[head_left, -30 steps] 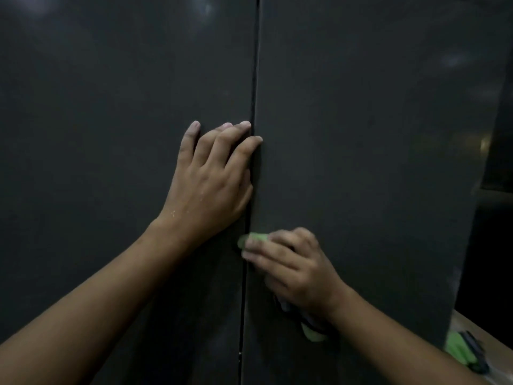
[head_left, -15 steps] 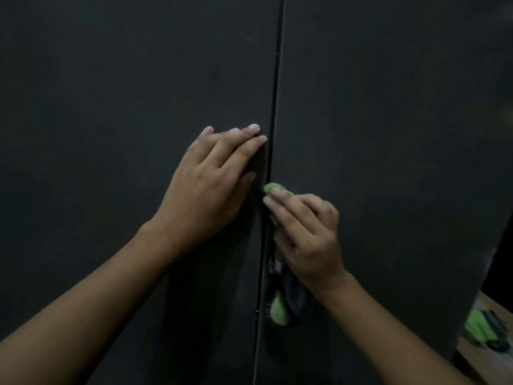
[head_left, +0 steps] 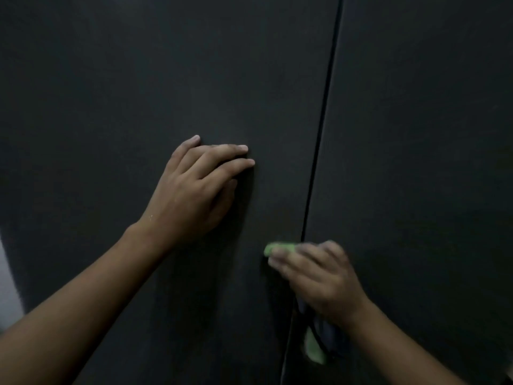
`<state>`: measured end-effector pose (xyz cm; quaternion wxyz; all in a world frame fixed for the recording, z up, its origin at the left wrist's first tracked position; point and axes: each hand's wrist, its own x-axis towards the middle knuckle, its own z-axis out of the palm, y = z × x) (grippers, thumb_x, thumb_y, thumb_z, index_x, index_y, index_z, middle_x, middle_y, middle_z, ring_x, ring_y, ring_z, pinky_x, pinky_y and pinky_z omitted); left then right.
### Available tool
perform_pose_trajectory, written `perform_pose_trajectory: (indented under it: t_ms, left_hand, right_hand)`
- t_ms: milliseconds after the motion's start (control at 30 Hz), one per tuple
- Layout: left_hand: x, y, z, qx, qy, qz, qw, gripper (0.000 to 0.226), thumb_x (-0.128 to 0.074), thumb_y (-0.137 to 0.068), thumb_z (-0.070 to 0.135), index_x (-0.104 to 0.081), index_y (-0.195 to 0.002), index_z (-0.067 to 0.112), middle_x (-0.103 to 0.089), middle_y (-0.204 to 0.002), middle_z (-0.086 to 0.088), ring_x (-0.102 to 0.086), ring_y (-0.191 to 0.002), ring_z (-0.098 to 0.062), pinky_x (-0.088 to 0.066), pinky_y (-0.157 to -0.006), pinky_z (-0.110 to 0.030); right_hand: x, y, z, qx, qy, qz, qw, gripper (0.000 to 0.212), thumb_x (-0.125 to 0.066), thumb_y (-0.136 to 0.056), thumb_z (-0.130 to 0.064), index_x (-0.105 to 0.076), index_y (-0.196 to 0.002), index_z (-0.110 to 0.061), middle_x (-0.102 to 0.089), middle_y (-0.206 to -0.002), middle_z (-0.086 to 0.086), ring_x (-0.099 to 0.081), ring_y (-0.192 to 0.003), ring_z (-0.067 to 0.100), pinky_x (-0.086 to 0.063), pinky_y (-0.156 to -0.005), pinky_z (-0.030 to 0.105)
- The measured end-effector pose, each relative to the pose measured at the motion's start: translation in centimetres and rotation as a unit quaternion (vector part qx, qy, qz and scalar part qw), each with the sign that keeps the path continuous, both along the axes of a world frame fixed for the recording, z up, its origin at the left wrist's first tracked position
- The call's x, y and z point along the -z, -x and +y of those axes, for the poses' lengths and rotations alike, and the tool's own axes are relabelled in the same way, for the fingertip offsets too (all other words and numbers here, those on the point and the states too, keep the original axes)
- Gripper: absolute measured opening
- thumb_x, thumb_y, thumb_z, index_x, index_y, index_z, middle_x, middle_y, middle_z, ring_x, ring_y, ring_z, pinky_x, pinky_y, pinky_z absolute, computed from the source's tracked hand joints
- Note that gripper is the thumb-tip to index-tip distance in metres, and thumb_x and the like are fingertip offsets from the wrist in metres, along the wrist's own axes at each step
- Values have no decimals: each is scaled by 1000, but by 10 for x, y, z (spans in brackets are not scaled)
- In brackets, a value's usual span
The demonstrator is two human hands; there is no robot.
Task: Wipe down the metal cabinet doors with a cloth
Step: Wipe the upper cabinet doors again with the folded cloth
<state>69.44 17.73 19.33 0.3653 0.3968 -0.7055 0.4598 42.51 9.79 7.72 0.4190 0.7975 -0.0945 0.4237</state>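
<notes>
Two dark metal cabinet doors fill the view, the left door [head_left: 111,93] and the right door [head_left: 422,120], split by a thin vertical gap [head_left: 319,134]. My left hand [head_left: 194,190] rests on the left door with its fingers fairly straight, well left of the gap. My right hand [head_left: 319,276], blurred, presses a green and dark cloth [head_left: 279,249] against the doors across the gap, lower down. The cloth's green tip shows beyond my fingertips and more of it hangs below my wrist. Most of the cloth is hidden under the hand.
A pale strip of wall [head_left: 8,282] shows at the far left edge beside the cabinet. Everything else in view is the dark door surface.
My right hand has slid the cloth down along the gap, away from my left hand. The view has shifted, so the gap now sits further right and the bench at right is gone.
</notes>
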Motion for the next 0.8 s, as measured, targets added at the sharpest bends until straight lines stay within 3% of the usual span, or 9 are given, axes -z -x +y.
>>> perform_pose_trajectory:
  t_ms: [67,133,200,300,367,467,533,700,800]
  left_hand:
    - [2,-8,2,2,10,6,1000,35,-59,-97,18,-64,-132,15,-56,-141,-6,-57,-120,-27,-32,-115,-52]
    - [5,-11,2,2,21,10,1000,33,-60,-97,16,-65,-129,15,-58,-139,-6,-58,-117,-27,-34,-113,-52]
    - [9,-13,2,-1,30,11,999,32,-60,-97,17,-67,-128,15,-59,-139,-6,-59,-116,-27,-35,-112,-54]
    - [12,-18,4,-8,27,3,1000,31,-58,-99,19,-66,-129,18,-57,-141,-5,-58,-120,-26,-32,-113,-56]
    - [15,-23,6,-14,23,-2,1000,32,-57,-99,20,-66,-130,19,-56,-143,-4,-57,-123,-25,-29,-114,-57]
    - [20,-28,5,-21,34,-5,999,34,-59,-97,19,-66,-131,20,-55,-144,-3,-55,-126,-24,-29,-114,-60]
    - [25,-28,5,-24,38,-4,999,35,-58,-97,18,-65,-132,19,-54,-144,-3,-53,-128,-24,-28,-113,-61]
    - [33,-16,2,-29,42,26,998,39,-56,-96,17,-63,-134,18,-55,-143,-9,-51,-130,-26,-28,-114,-59]
    - [35,-3,-1,-21,30,32,999,43,-56,-95,17,-60,-137,16,-55,-142,-12,-49,-132,-27,-27,-116,-57]
  right_hand:
    - [-24,-22,7,-15,-43,-118,992,37,-67,-93,-12,-70,-129,-21,-60,-141,-8,-65,-107,21,-46,-82,42]
    - [-29,-49,15,-17,-53,-137,989,38,-61,-95,-15,-68,-131,-22,-59,-143,-9,-61,-112,19,-45,-85,42]
    - [-12,-69,20,7,-38,-73,997,43,-57,-95,-23,-63,-137,-28,-55,-147,-13,-53,-121,14,-39,-94,40]
    - [32,-69,17,49,6,110,993,49,-54,-94,-30,-55,-143,-33,-50,-150,-16,-47,-129,10,-32,-101,42]
    - [55,-57,14,54,33,199,978,44,-47,-97,-27,-56,-140,-34,-52,-144,-17,-50,-127,8,-31,-100,43]
    - [65,-36,7,44,66,256,963,36,-44,-103,-21,-64,-130,-33,-60,-132,-17,-57,-120,8,-35,-94,42]
    - [50,-25,5,36,72,218,973,33,-50,-101,-24,-66,-129,-34,-62,-133,-18,-58,-118,9,-35,-88,40]
    - [-4,-37,5,35,22,-49,998,34,-62,-96,-30,-68,-129,-37,-57,-141,-21,-55,-117,10,-32,-87,43]
    - [5,-53,10,31,12,-31,999,39,-57,-97,-29,-63,-136,-36,-54,-146,-19,-52,-120,10,-33,-89,44]
